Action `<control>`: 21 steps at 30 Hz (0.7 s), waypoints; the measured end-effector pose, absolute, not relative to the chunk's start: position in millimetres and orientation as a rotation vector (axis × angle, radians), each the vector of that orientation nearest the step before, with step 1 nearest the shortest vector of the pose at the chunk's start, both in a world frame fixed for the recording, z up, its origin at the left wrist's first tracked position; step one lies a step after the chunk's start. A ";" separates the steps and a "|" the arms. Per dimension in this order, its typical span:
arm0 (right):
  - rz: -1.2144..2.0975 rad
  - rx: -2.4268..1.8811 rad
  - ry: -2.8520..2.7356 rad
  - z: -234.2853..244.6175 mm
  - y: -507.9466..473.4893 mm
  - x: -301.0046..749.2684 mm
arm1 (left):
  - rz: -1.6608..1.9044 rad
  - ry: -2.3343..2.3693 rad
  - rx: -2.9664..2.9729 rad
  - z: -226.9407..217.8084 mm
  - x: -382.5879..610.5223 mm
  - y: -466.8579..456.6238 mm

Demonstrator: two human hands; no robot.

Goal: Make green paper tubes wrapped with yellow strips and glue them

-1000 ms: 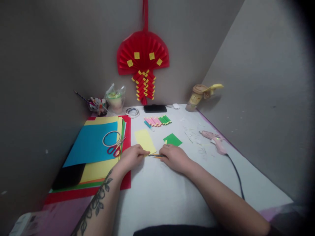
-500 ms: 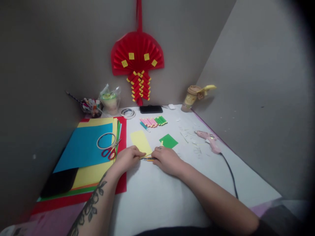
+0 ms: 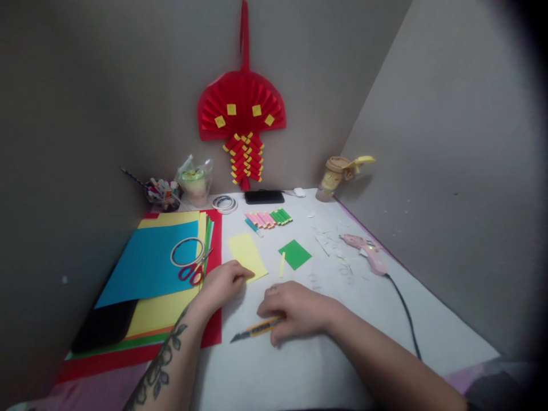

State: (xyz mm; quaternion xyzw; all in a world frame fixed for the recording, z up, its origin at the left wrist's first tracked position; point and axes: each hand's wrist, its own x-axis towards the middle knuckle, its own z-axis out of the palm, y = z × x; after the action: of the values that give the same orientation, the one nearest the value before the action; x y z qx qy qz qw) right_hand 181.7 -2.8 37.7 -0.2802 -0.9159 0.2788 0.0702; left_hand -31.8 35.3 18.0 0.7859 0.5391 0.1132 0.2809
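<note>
My left hand (image 3: 223, 282) rests on the white table with fingers curled, its fingertips pressing the near edge of a yellow paper rectangle (image 3: 247, 255). My right hand (image 3: 295, 311) lies nearer to me, fingers closed round the handle of a yellow utility knife (image 3: 254, 330) whose blade points left along the table. A thin yellow paper strip (image 3: 282, 264) lies beside a green paper square (image 3: 294, 254), just beyond my right hand.
Stacked coloured sheets (image 3: 149, 268) at left carry a tape ring (image 3: 185, 252) and red scissors (image 3: 194, 270). A pink glue gun (image 3: 366, 252) with black cord lies at right. Rolled paper tubes (image 3: 268, 218), phone (image 3: 264, 197), cup (image 3: 327, 177) and pen pot (image 3: 160, 191) stand along the back.
My right hand has drawn back toward me with the knife, away from the yellow paper. A thin yellow strip now lies free next to the green square. My left hand stays at the paper.
</note>
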 end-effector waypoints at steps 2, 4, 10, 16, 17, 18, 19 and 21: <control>0.854 -0.932 -2.595 33.1 3.5 189.0 | 0.322 1.488 2.126 18.9 -29.0 31.1; 0.676 -1.215 -2.330 25.6 15.4 199.9 | 0.302 1.555 2.168 19.5 -24.3 25.9; 0.335 -1.631 -2.022 0.1 50.3 223.5 | 0.239 1.601 2.246 19.7 -14.3 16.0; 0.384 -1.705 -2.071 -7.9 57.0 210.0 | 0.539 1.451 2.076 20.5 -18.2 14.4; 0.406 -1.711 -2.075 -7.4 57.5 208.6 | 0.612 1.448 2.012 19.8 -18.1 14.1; 0.430 -1.707 -2.075 -6.4 57.7 207.9 | 0.676 1.455 1.939 18.7 -17.6 13.7; 0.461 -1.689 -2.067 -5.0 57.4 207.8 | 0.730 1.465 1.860 17.2 -16.7 13.4; 0.588 -1.621 -2.000 -1.5 54.7 208.5 | 0.815 1.474 1.697 13.8 -13.7 12.8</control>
State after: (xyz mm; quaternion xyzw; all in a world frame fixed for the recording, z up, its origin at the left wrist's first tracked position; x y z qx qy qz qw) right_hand 208.5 54.7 -1.5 -0.5947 -0.7338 0.2157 0.2478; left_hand -13.7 12.8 13.8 0.6604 0.5736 0.3172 0.3664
